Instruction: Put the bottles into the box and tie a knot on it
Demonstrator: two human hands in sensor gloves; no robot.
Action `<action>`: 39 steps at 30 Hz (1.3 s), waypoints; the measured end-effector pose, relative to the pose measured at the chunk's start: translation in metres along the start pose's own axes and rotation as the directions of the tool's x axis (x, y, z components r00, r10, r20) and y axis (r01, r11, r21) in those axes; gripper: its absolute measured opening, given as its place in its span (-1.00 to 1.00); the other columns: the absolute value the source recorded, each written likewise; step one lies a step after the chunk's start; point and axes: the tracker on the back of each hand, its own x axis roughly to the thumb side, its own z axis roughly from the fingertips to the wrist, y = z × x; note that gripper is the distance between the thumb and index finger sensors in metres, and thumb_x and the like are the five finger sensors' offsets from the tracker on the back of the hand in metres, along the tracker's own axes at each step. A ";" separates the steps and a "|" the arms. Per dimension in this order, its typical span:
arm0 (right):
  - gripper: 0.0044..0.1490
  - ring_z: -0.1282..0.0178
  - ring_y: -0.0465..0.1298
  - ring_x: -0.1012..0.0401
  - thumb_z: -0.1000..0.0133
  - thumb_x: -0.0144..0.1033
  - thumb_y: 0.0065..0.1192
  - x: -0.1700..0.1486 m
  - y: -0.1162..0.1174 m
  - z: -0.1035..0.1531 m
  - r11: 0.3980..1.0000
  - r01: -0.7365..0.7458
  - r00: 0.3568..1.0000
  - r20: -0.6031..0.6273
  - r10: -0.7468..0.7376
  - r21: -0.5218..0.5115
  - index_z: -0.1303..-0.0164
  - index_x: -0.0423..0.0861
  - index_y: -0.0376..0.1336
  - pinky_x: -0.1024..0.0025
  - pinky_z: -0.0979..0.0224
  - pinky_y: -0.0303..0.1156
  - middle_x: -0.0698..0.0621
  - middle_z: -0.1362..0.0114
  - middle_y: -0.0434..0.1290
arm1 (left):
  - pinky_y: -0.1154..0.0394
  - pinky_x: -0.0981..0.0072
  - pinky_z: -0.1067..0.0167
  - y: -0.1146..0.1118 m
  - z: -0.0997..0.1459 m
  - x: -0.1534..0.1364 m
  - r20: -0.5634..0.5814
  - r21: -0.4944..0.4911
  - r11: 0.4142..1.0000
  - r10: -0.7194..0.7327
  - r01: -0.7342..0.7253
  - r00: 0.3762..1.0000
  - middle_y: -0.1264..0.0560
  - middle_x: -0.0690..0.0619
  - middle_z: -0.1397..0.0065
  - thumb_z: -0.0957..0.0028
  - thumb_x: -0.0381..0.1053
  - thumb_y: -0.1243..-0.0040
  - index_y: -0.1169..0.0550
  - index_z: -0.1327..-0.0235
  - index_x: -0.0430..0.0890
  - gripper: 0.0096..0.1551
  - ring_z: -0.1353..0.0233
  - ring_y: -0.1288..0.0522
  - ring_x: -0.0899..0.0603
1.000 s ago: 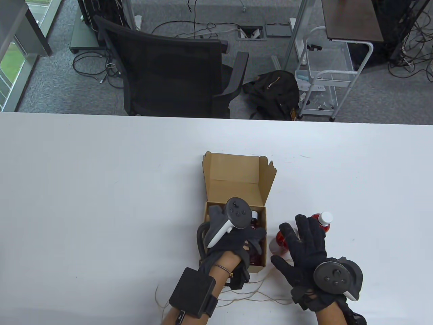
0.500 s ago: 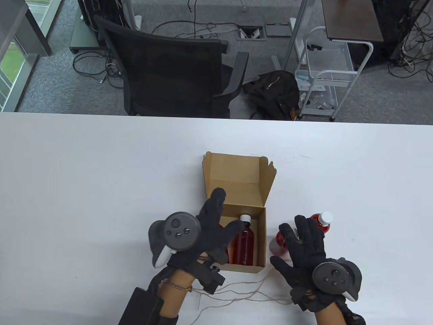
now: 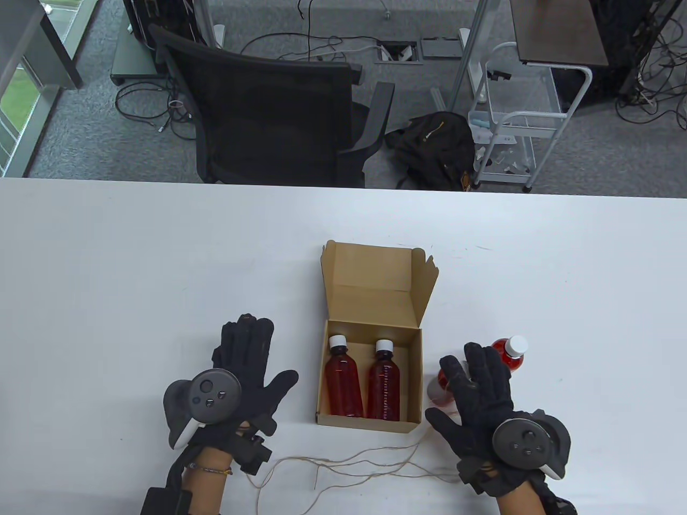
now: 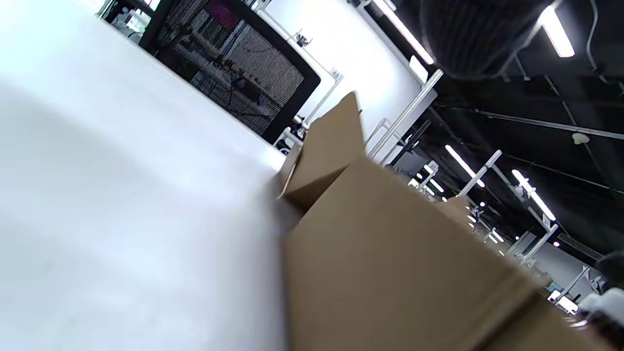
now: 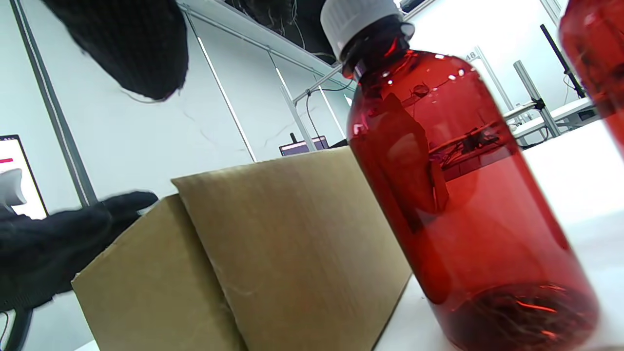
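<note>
Lying boxed: two bottles [image 3: 364, 382] (two more outside [image 3: 507, 353])

An office-style lab is showing itself here — a black mesh chair [image 3: 279, 112] is sitting behind the white table [image 3: 134, 279], loose cables [image 3: 155, 107] are trailing over grey carpet [image 3: 80, 139], a wire trolley [image 3: 515, 129] is standing by — strip lights [image 4: 531, 200] are glowing overhead.

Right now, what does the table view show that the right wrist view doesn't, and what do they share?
Only the table view shows inside the open brown cardboard box: two red bottles with white caps lying side by side, plus thin twine on the white table. Only the right wrist view shows the upright red bottle close up, standing beside the box's outer wall. Both show the box, that bottle and the left hand.
</note>
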 end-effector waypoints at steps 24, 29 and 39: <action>0.13 -0.46 0.20 -0.31 0.00 -0.05 0.51 -0.043 0.012 0.005 0.862 0.370 0.824 -0.306 -0.476 -0.345 -0.59 -0.23 -0.04 -0.25 -0.42 0.21 -0.35 -0.59 0.12 | 0.13 -0.58 -0.39 -0.014 0.006 -0.017 -0.002 -0.119 0.990 -0.071 0.070 0.997 0.19 -0.37 -0.83 -0.11 0.37 -0.21 0.11 -0.78 -0.01 0.18 -0.68 0.21 -0.61; 0.12 -0.45 0.20 -0.33 0.00 -0.06 0.52 -0.050 0.022 0.002 0.873 0.366 0.795 -0.379 -0.474 -0.323 -0.58 -0.24 -0.01 -0.27 -0.40 0.21 -0.37 -0.58 0.14 | 0.13 -0.58 -0.39 -0.017 0.004 -0.018 -0.003 -0.135 0.989 -0.065 0.064 0.998 0.17 -0.38 -0.83 -0.11 0.36 -0.21 0.10 -0.78 -0.02 0.18 -0.68 0.20 -0.61; 0.07 -0.46 0.20 -0.30 0.08 -0.17 0.62 -0.053 0.033 -0.005 0.927 0.296 0.821 -0.435 -0.370 -0.230 -0.52 -0.15 0.05 -0.25 -0.42 0.20 -0.34 -0.58 0.14 | 0.12 -0.58 -0.39 -0.011 0.003 -0.024 -0.025 -0.116 0.992 -0.050 0.047 0.998 0.14 -0.39 -0.83 -0.11 0.35 -0.21 0.09 -0.78 -0.03 0.17 -0.68 0.18 -0.61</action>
